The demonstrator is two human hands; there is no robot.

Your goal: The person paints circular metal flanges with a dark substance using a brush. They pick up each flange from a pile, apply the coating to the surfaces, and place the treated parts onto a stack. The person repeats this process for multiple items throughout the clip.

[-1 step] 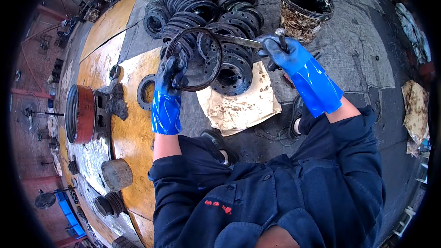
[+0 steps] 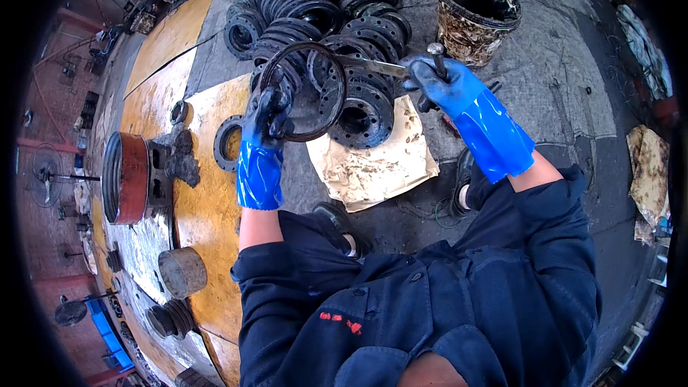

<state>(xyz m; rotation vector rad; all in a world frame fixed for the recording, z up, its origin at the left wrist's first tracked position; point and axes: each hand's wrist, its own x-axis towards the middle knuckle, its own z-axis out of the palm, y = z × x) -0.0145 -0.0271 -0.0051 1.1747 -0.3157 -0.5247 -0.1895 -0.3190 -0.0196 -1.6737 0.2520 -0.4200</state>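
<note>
My left hand [image 2: 266, 116], in a blue rubber glove blackened at the fingers, is closed on the near-left side of a thin dark ring [image 2: 341, 97], holding it tilted in the air. Gloved the same way, my right hand [image 2: 438, 84] grips a flat metal scraper blade [image 2: 380, 66]. The blade points left, its tip at the ring's right rim. A dark rod with a round metal head [image 2: 436, 49] sticks up from the right fist; whether it belongs to the blade I cannot tell. Beneath the ring, a black flange with bolt holes [image 2: 358, 118] lies partly on stained cardboard [image 2: 373, 172].
Several black flanges [image 2: 297, 3] are heaped beyond my hands. A grimy bucket [image 2: 469, 36] stands at the far right. On the yellow sheeting at left are a single flange [image 2: 228, 145], a reddish drum-shaped part [image 2: 132, 179] and a grey cylinder [image 2: 182, 272]. My shoes flank the cardboard.
The blade and the round-headed rod in my right hand have shifted very slightly. The ring and my left hand look the same.
</note>
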